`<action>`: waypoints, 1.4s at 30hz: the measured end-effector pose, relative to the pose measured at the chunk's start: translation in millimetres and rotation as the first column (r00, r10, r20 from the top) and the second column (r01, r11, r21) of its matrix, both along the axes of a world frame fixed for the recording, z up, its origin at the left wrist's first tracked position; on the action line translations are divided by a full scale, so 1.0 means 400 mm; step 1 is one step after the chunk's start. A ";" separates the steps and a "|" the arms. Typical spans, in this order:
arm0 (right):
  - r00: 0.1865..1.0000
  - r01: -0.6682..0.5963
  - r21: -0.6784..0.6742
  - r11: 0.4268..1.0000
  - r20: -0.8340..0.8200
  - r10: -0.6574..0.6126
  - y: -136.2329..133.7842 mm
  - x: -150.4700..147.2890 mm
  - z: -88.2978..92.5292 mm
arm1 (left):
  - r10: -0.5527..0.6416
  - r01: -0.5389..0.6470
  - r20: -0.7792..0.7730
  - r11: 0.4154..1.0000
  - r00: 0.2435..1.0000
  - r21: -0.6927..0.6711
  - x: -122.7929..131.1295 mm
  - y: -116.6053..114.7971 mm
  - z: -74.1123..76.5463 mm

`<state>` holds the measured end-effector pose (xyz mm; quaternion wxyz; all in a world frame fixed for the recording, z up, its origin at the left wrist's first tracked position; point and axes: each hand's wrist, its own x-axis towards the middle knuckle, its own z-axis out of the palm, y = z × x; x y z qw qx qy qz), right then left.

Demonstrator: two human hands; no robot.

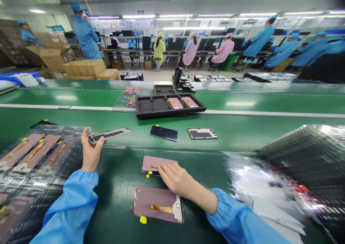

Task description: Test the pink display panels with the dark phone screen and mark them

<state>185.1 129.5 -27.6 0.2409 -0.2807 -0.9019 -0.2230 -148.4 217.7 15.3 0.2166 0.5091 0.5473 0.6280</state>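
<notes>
Left hand [91,154] gripping phone frame [109,135] over belt [129,215], right hand [175,179] lying open on pink phone panel [159,164]

The right hand [175,179] hides part of the pink-backed phone screen [155,163] beneath it.

Green conveyor [237,143], phone screens [159,204], black foam tray [151,105]

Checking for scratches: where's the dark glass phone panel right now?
The dark glass phone panel lies on the green conveyor belt in the head view, just below the black foam tray, right of the left hand.
</notes>
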 end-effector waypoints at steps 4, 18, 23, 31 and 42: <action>0.999 -0.038 0.040 0.998 -0.017 0.039 -0.020 -0.010 -0.009 | -0.072 0.088 0.399 0.996 0.914 -0.021 0.061 -0.074 -0.015; 0.254 -0.358 -0.664 0.656 -0.745 -0.616 0.037 0.057 0.123 | -0.273 0.370 0.594 0.928 0.757 -0.044 0.177 -0.180 -0.022; 0.222 -0.731 -0.547 0.409 -0.757 -0.615 0.042 0.067 0.135 | -0.459 0.664 0.694 0.747 0.555 -0.036 0.233 -0.232 -0.034; 0.425 -0.699 -0.589 0.405 -0.798 -0.428 -0.031 0.050 0.134 | -0.575 0.811 0.707 0.586 0.411 0.005 0.265 -0.267 -0.039; 0.731 -0.357 -0.629 0.690 -0.649 -0.213 -0.045 0.025 0.145 | -0.589 0.802 0.665 0.597 0.459 -0.026 0.263 -0.272 -0.031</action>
